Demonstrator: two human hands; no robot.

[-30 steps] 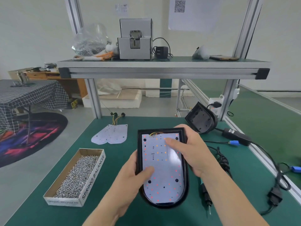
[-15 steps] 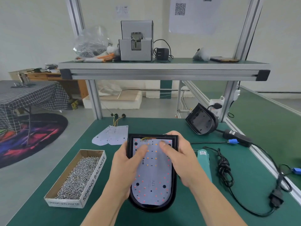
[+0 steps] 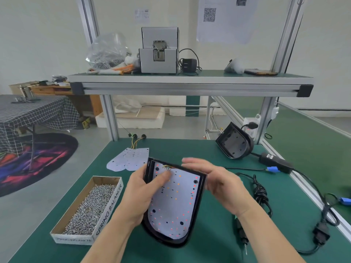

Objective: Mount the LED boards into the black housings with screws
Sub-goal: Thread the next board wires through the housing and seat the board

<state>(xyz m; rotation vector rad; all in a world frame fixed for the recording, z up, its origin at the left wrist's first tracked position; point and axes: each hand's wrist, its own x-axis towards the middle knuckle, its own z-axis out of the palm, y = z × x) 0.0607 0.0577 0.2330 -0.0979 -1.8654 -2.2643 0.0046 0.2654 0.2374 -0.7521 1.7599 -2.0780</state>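
Screw box (image 3: 89, 209) left of housing (image 3: 197, 204) (board (image 3: 172, 202) inside); spare housing (image 3: 235, 143) behind right.

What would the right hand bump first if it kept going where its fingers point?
Probably the top rim of the black housing; depth is blurry, so the right hand might pass behind.

LED board (image 3: 174, 205) in blk housing (image 3: 165, 241), tilted | screws (image 3: 89, 205) in box (image 3: 110, 211)

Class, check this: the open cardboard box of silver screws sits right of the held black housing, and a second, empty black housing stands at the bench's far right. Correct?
No. The head view shows the open cardboard box of silver screws left of the held black housing; the second, empty black housing does stand at the green bench's far right.
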